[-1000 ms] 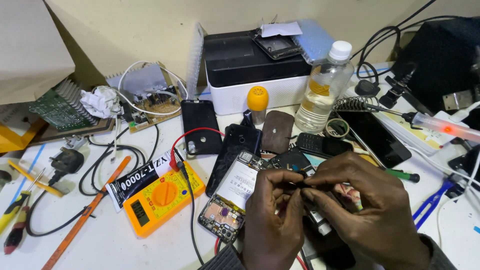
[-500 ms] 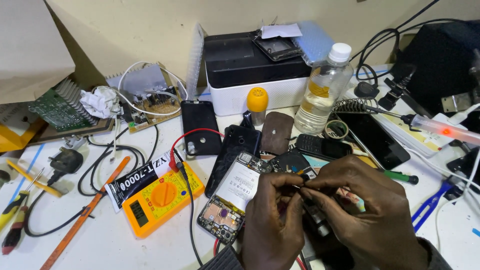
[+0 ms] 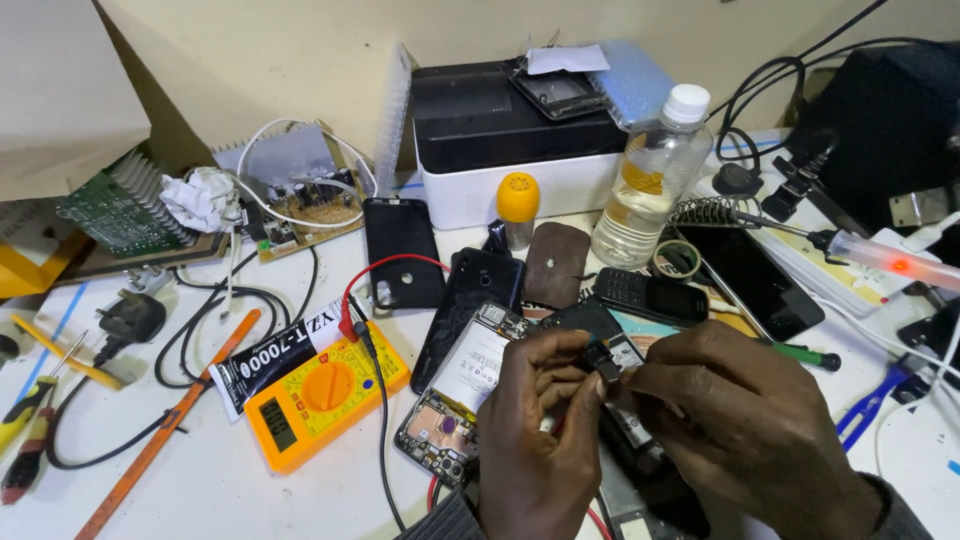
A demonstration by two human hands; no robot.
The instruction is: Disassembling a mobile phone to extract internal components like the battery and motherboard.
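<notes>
My left hand [image 3: 540, 430] and my right hand [image 3: 735, 420] meet at the lower middle, fingertips together on a small black component [image 3: 602, 362] held above the bench. Just left of my left hand lies an opened phone [image 3: 462, 390] with its white battery and circuit board showing. Another dark phone part [image 3: 640, 460] sits beneath my hands, mostly hidden. Which fingers carry the component's weight is hard to tell; both hands pinch it.
An orange multimeter [image 3: 318, 402] with red and black leads lies left. Behind stand a black-and-white printer [image 3: 505, 150], a clear bottle [image 3: 650, 180], a yellow-capped vial [image 3: 517, 208]. Phones [image 3: 402, 250], a keypad handset [image 3: 645, 296], a soldering iron [image 3: 880, 258], screwdrivers [image 3: 30, 440], blue pliers [image 3: 880, 400] crowd the white bench.
My hands have lifted slightly and turned, bringing the small black component up between the fingertips. Everything else on the bench has stayed put.
</notes>
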